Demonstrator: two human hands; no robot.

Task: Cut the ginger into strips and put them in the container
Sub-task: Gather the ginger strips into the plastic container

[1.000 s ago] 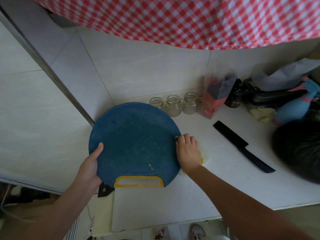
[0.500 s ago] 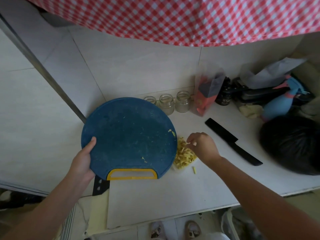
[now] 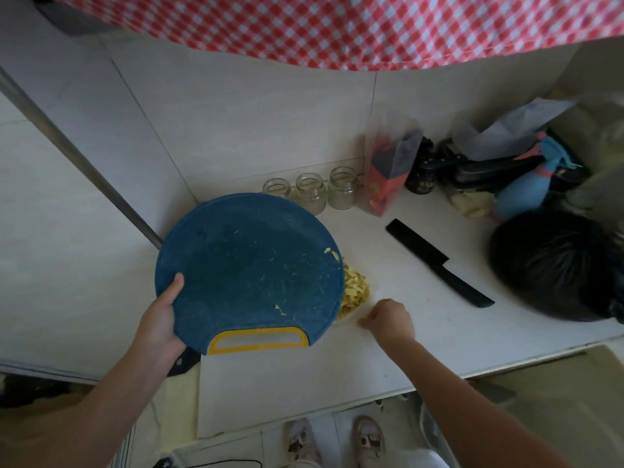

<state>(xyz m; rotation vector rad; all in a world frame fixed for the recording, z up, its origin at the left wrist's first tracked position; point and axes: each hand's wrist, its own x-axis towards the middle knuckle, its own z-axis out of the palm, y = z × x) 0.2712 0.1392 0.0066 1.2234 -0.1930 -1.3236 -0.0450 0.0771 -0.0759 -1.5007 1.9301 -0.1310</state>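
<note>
1. Counter (image 3: 422, 332): white, set against a tiled wall, with a red checked cloth (image 3: 337, 28) hanging across 12 o'clock.
2. Left hand (image 3: 158, 319): grasping the board (image 3: 243, 258) at the board's 8 o'clock rim, thumb on top and fingers underneath. The board appears raised and tipped toward 3 o'clock.
3. Board: a few ginger scraps cling near its 3 o'clock rim and near its 5 o'clock edge above the yellow handle. Otherwise only smears.
4. Jars (image 3: 310, 194): three, in a row at the board's 1 o'clock, not involved.
5. Ginger (image 3: 356, 288): cut strips heaped in the container (image 3: 342, 319), which sits under the board's 4 o'clock rim and is partly hidden by it. The heap's long axis runs 12 to 6.
6. Right hand (image 3: 390, 320): just beside the container, with the heap at its 11 o'clock. Fingers are curled, tips down at the counter. Whether they pinch a stray strip cannot be told.
7. Judgement: the right hand is the nearer and the free one. Any drop into the container is a short move toward 11 o'clock.
8. Knife (image 3: 439, 261): black, lying untouched at the right hand's 1 o'clock, well apart.
</note>
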